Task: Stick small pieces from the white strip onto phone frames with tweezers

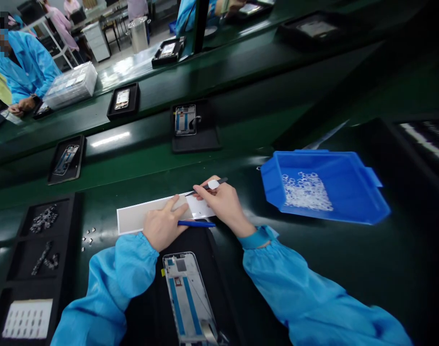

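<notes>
My left hand [164, 224] lies on a long white strip [134, 218] on the green bench, fingers mostly flat and pressing it down. My right hand [221, 202] is closed around dark tweezers [209, 185], whose tip touches the strip's top edge just beyond my left fingertips. A blue pen-like tool [196, 224] lies under my hands at the strip's near edge. A phone frame [187, 295] rests on a black mat [147, 307] between my blue sleeves.
A blue bin [352, 204] with several small clear parts sits right. A black compartment tray [66, 250] of small parts stands left, loose bits [88, 236] beside it. Phone frames in black trays [195, 139] ride the far conveyor. A co-worker's blue sleeve [30, 65] is far left.
</notes>
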Motion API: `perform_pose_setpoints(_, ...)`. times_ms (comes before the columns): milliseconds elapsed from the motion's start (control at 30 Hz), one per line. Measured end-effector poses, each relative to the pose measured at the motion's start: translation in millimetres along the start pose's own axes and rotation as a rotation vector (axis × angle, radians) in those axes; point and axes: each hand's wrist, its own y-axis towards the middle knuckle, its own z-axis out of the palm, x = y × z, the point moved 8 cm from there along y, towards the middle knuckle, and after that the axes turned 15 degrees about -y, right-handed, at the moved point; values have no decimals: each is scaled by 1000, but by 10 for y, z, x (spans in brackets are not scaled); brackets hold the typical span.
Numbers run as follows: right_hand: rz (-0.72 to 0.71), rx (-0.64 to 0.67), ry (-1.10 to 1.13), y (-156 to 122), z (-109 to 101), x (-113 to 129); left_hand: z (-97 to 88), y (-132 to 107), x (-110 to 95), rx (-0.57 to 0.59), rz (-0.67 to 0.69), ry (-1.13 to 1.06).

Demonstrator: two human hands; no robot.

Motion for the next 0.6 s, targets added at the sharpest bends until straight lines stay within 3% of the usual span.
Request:
perform_pose_setpoints(67,16,-10,98,3,-22,-5,13,0,5,2,-1,-7)
perform_pose_setpoints(167,0,-134,255,-120,-186,1,20,-9,42,-39,6,-72)
perform_pose_setpoints(267,-13,-208,299,-460,-316,-22,-160,-95,125,-265,39,-319)
perform_pose_setpoints(333,-7,-150,253,-750,-290,-37,-340,-227,226,-442,34,-551)
perform_pose_setpoints(367,-9,-113,214,-894,-259,-37,-386,-287,277,-465,2,-656)
perform_pose_setpoints(400,-18,-77,170,-1028,-223,-29,-385,-331,309,-422,-48,-742)
perform_pose_setpoints(467,-51,-30,80,-1236,-152,-2,-265,-400,291,-174,-161,-834)
perform_pose_setpoints(533,-91,-7,-3,-1351,-91,20,-99,-495,199,112,-226,-819)
perform_pose_setpoints(600,-104,4,-67,-1392,-42,3,-1,-574,135,263,-244,-746)
